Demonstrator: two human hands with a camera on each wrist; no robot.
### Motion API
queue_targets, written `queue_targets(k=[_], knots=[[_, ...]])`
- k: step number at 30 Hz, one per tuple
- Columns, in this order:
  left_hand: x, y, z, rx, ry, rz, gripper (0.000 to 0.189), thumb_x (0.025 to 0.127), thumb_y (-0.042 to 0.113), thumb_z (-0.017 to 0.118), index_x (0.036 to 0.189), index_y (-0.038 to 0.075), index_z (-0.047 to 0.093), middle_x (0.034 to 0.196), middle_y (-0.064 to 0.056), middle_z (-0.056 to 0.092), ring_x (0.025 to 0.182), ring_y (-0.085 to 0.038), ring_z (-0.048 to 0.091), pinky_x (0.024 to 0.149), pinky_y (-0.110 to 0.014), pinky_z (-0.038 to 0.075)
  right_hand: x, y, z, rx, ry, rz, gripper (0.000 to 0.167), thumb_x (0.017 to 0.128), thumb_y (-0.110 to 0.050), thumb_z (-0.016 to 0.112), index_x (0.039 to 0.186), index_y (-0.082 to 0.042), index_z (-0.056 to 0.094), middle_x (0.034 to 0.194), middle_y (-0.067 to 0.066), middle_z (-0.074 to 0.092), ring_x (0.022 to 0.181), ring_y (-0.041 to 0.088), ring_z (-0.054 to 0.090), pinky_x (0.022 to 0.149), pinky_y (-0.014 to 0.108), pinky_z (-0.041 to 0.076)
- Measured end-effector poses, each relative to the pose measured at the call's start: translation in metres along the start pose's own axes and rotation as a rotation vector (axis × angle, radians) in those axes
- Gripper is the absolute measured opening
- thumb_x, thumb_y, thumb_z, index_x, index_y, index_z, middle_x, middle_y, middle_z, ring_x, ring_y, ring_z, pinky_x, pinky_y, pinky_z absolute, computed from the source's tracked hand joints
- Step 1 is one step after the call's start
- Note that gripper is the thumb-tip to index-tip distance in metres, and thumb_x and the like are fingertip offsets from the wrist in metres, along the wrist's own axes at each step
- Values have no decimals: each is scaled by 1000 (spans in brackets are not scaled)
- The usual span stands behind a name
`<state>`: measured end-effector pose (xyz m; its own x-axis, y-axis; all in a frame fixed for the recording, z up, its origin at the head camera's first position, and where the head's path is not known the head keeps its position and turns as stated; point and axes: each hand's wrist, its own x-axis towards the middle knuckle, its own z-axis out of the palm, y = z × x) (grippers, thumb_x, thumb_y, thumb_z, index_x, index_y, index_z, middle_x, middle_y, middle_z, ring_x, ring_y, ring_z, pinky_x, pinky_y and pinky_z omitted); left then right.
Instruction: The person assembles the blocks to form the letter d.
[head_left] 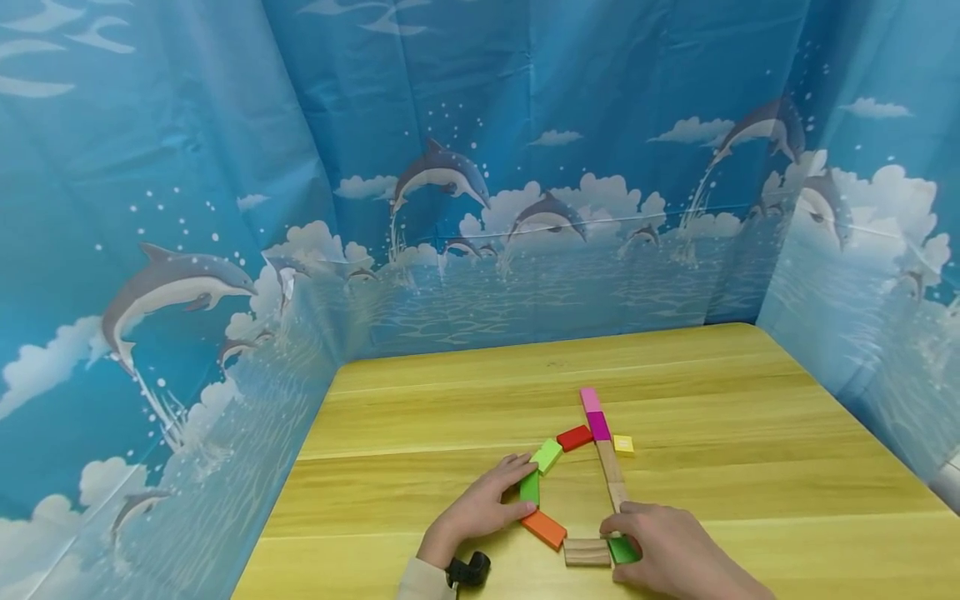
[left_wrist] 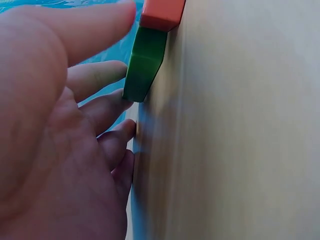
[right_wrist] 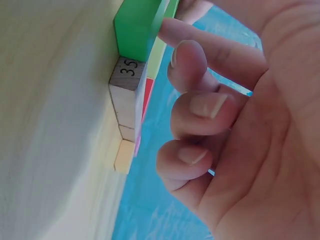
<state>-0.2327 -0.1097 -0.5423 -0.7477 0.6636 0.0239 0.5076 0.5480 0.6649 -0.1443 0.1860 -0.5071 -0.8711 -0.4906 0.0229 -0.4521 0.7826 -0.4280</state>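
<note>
Coloured and plain wooden domino blocks form a ring on the table. My left hand lies at its left side, relaxed fingers touching a green block and thumb beside an orange block. At the near right corner, my right hand pinches another green block between thumb and index finger. That block abuts a plain wooden block and, in the right wrist view, a wooden block marked 35. A light green block and a red block continue the ring's far side.
The ring's right side is a straight row of wooden blocks, then a magenta block and a pink block reaching past it. Right of this row sits a small yellow block. Blue dolphin curtains border the wooden table.
</note>
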Motion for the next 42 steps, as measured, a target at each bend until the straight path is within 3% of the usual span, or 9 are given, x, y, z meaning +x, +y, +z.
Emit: queue_targets(k=[8, 21, 28, 35, 42], knots=[[-2, 0, -1, 10, 4, 3, 62, 103, 40, 57, 158, 21, 36, 165, 3, 24, 152, -30, 17, 116, -58, 24, -1, 2, 3, -24, 46, -21, 23, 73, -25, 86, 94, -23, 77, 78, -20, 47, 61, 1, 38, 52, 23, 34], [0, -7, 0, 13, 14, 4, 62, 101, 43, 59, 157, 25, 38, 163, 6, 27, 151, -26, 20, 115, -54, 28, 0, 0, 7, -17, 75, -44, 25, 72, -26, 87, 94, -18, 77, 83, -21, 53, 62, -1, 39, 52, 22, 36], [0, -6, 0, 5, 14, 5, 62, 101, 44, 60, 157, 25, 39, 163, 5, 28, 151, -26, 20, 115, -54, 28, 1, -2, -1, -11, 25, 10, 38, 73, -36, 87, 108, -24, 74, 75, -19, 46, 59, 1, 40, 52, 24, 35], [0, -5, -1, 7, 21, 7, 62, 101, 43, 60, 156, 24, 40, 163, 4, 29, 151, -27, 21, 115, -54, 28, 4, 2, -14, -65, 167, -50, 40, 74, -38, 88, 109, -24, 73, 72, -22, 44, 60, -3, 40, 53, 22, 34], [1, -6, 0, 12, 17, 12, 61, 101, 44, 59, 156, 24, 40, 162, 3, 30, 151, -27, 22, 115, -53, 29, 11, 11, -21, -58, 231, -19, 40, 76, -40, 86, 112, -27, 73, 73, -19, 45, 59, -2, 38, 52, 22, 33]])
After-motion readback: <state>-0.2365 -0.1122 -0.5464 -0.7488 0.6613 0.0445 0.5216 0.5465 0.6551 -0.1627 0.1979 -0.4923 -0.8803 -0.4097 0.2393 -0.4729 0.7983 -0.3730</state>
